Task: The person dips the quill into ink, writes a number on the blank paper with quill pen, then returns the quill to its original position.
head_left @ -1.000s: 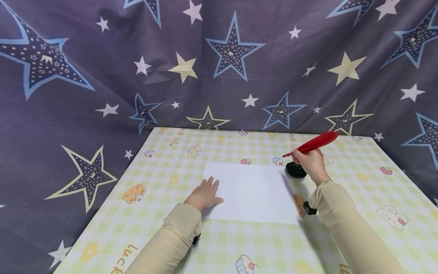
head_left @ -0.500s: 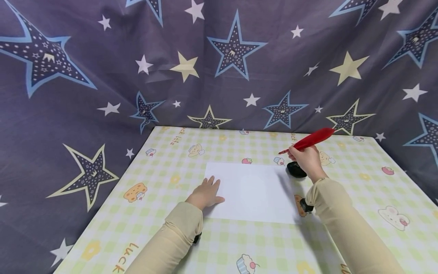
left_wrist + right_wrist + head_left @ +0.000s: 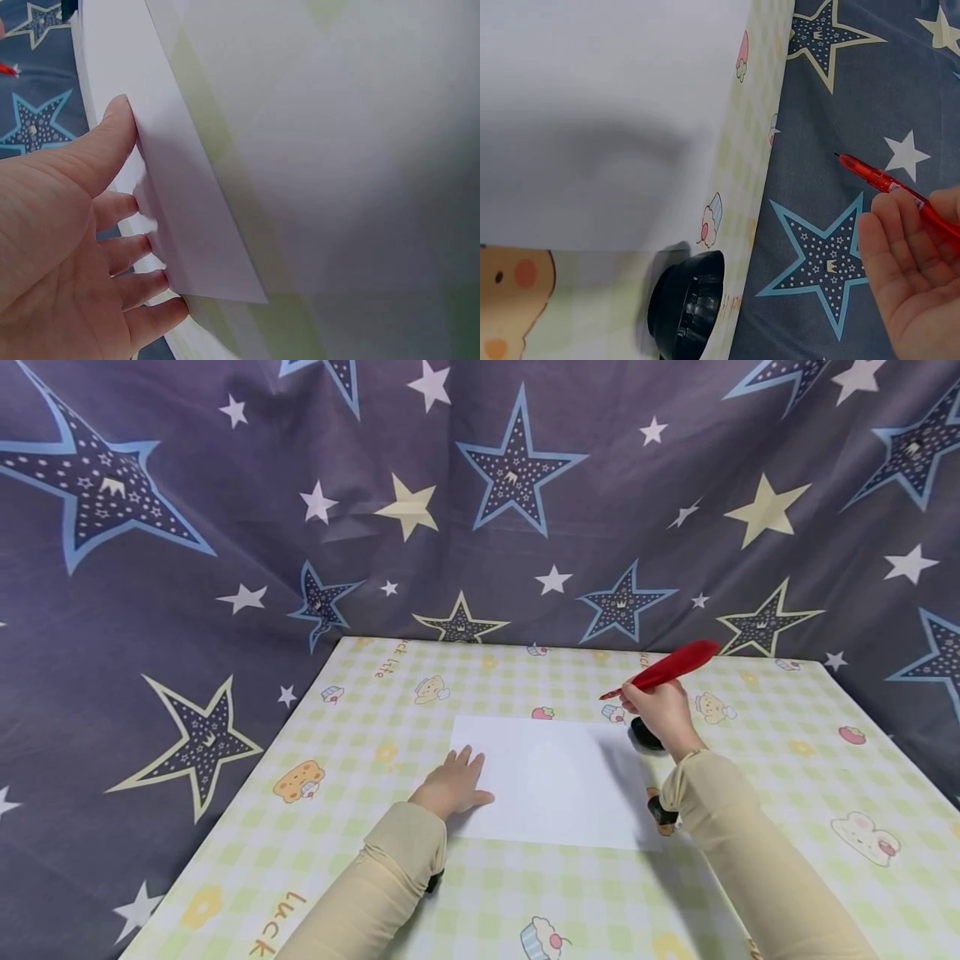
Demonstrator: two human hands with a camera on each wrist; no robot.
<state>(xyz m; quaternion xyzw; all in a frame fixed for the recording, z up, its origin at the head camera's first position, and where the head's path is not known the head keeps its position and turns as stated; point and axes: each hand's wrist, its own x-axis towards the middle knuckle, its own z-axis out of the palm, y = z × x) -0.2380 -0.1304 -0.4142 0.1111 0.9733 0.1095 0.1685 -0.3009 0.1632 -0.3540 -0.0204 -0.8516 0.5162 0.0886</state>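
Head | red feather pen (image 3: 669,668) | tip lower-left | long axis rising rightward

Paper (image 3: 555,785) on table (image 3: 255,835), left hand (image 3: 448,785) on paper, curtain (image 3: 442,556) behind

Red feather pen (image 3: 678,662): barrel partly hidden by right hand (image 3: 663,714), feather cut off in right wrist view, white label (image 3: 894,185) too small to read. Black bowl (image 3: 645,735): part hidden behind right hand. Paper (image 3: 555,785): left edge partly covered by left hand (image 3: 450,783). Tabletop (image 3: 472,902): near edge out of head view.
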